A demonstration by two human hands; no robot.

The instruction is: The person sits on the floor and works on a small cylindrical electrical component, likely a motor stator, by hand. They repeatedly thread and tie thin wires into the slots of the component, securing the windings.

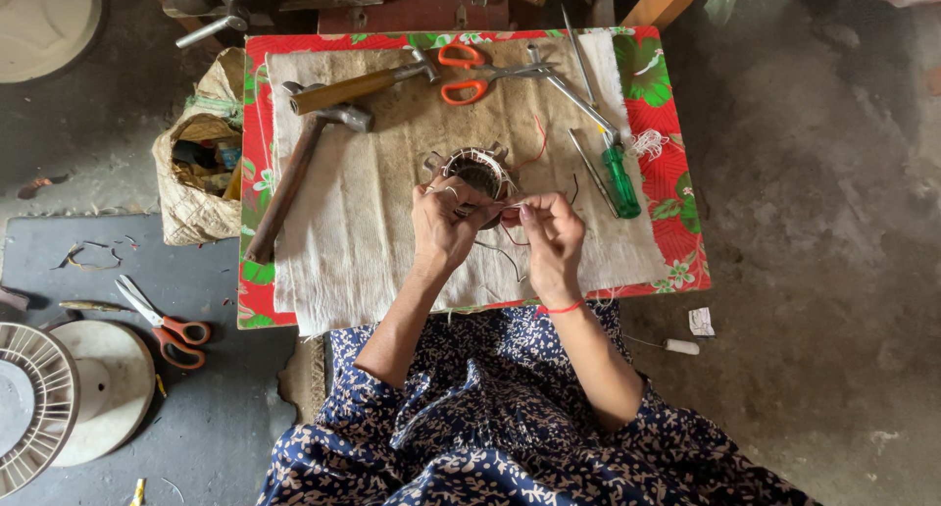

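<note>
A round metal motor stator with wire windings [477, 170] rests on a white cloth [353, 231] that covers a low table. My left hand [443, 227] grips the stator's near rim. My right hand [551, 236] pinches a thin wire [507, 212] that runs from the stator. A red thread band circles my right wrist. Loose red and dark wire ends lie on the cloth near both hands.
On the cloth lie two hammers [299, 173], orange-handled scissors [469, 73] and a green-handled screwdriver [616, 173]. A sack of scraps [196, 177] stands left of the table. More scissors [165, 320] and a wire spool [54, 388] lie on the floor at left.
</note>
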